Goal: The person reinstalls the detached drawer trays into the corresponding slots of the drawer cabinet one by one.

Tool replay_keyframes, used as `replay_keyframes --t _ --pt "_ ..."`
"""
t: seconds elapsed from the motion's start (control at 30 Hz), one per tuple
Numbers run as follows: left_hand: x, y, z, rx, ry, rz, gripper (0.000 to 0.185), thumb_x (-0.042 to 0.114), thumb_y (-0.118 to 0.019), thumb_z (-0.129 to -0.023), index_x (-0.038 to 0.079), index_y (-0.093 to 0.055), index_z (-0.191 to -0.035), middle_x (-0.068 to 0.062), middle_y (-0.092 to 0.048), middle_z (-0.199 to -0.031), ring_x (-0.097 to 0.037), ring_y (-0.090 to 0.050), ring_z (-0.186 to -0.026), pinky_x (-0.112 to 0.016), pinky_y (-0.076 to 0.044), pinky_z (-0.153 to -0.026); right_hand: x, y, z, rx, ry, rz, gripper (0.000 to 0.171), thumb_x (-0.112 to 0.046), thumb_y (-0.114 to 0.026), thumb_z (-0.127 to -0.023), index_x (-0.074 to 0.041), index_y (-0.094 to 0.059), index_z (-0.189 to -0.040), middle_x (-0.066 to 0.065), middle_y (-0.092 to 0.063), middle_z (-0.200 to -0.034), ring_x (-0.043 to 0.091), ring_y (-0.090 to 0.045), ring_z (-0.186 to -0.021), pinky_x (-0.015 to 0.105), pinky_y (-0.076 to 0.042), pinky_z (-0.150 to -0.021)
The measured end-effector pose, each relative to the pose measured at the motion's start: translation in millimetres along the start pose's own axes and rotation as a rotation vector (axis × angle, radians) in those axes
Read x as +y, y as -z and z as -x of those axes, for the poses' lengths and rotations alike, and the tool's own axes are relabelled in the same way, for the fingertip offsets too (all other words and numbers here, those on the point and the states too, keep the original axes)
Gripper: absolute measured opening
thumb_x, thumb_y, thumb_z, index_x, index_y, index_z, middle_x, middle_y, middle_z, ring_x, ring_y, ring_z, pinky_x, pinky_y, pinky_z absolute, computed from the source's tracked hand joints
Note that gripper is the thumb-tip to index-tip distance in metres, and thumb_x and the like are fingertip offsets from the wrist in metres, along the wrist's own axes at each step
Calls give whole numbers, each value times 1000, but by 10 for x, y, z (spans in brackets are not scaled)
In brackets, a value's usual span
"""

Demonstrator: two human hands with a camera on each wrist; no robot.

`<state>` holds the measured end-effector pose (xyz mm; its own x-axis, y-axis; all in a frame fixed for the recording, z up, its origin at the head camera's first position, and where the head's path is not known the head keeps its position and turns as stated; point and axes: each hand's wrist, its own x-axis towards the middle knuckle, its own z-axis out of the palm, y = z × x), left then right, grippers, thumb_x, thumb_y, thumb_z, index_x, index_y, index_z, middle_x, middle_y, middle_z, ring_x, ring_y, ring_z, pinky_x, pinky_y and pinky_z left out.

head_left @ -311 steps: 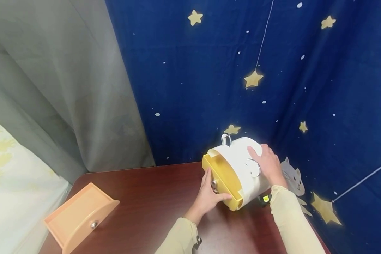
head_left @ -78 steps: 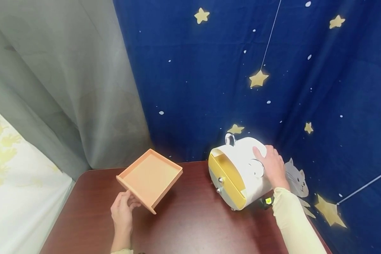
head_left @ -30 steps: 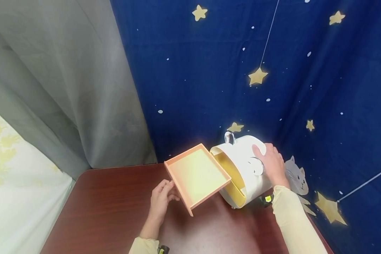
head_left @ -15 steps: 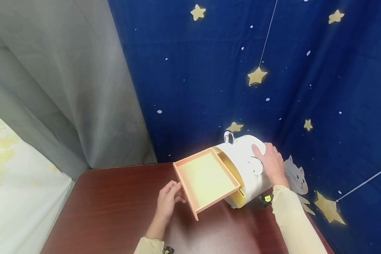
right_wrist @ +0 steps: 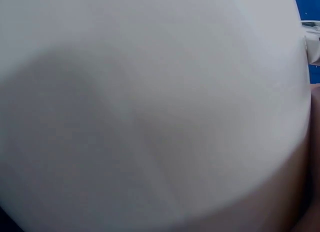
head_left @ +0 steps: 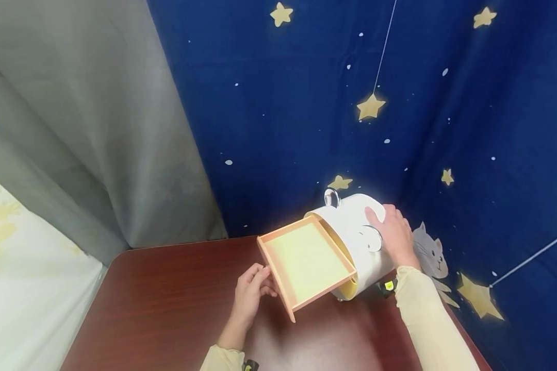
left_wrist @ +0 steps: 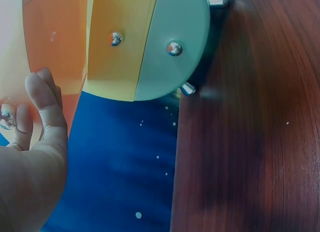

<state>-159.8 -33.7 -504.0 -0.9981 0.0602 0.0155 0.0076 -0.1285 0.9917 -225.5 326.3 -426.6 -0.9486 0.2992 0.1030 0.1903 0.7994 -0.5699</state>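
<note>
In the head view, my left hand (head_left: 250, 296) pinches the front knob of an orange drawer (head_left: 306, 260), which is held tilted above the table. The left wrist view shows that round metal knob (left_wrist: 7, 117) by my fingers. The drawer's far end is at the opening of a rounded white cabinet (head_left: 362, 263); I cannot tell whether it is inside. Below that opening, in the left wrist view, sit a yellow drawer front (left_wrist: 120, 46) and a green drawer front (left_wrist: 172, 61). My right hand (head_left: 394, 234) rests spread on the cabinet's rear top.
The cabinet stands on small metal feet on a dark red-brown wooden table (head_left: 176, 304). Two shiny rings, one of them a metal ring (head_left: 331, 197), stick up from its top. A blue star curtain (head_left: 306, 113) and a grey curtain (head_left: 97, 129) hang behind.
The orange drawer has been picked up from the table's left side and carried right to the cabinet opening. Over the last second it has moved slightly further right. The yellow drawer was pushed in earlier.
</note>
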Motion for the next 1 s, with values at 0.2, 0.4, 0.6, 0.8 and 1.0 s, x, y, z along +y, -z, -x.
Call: replay_keyframes --t 0.2,0.4,0.6,0.8,1.0 --pt "10 -15 1 -7 5 -12 38 29 -60 -103 -9 -58 -95 -13 -69 -84 -16 -67 -65 -31 -61 -62 -21 -4 -14 5 -3 15 97 -80 -28 -95 -2 -32 -154 29 -43 -149 47 -43 -127 69 -35 -108" --pt "7 -25 -4 -2 7 -29 37 30 -60 -103 -7 -59 -96 -15 -69 -85 -17 -68 -65 -31 -61 -62 -19 0 -18 -1 -4 9 98 -80 -27 -95 -2 -31 -154 29 -42 -151 47 -42 -129 69 -34 -110" --pt "-2 -17 -9 9 8 -30 37 30 -60 -103 -7 -59 -96 -18 -69 -85 -18 -68 -65 -31 -61 -62 -20 2 -6 -10 -4 12 99 -80 -27 -95 -1 -31 -155 29 -41 -152 49 -41 -131 70 -33 -111" --pt "-6 -18 -26 21 3 -26 37 29 -61 -102 -7 -58 -96 -15 -69 -84 -18 -68 -65 -31 -61 -62 -12 -5 -9 -11 -5 20 99 -80 -27 -95 -1 -31 -155 29 -41 -151 48 -42 -129 70 -34 -109" --pt "-22 -37 -50 29 -10 -11 37 28 -61 -102 -8 -57 -95 -11 -68 -85 -17 -68 -65 -31 -61 -61 -10 -7 -18 -3 3 18 98 -80 -27 -95 -1 -31 -154 30 -41 -151 49 -42 -130 70 -34 -108"
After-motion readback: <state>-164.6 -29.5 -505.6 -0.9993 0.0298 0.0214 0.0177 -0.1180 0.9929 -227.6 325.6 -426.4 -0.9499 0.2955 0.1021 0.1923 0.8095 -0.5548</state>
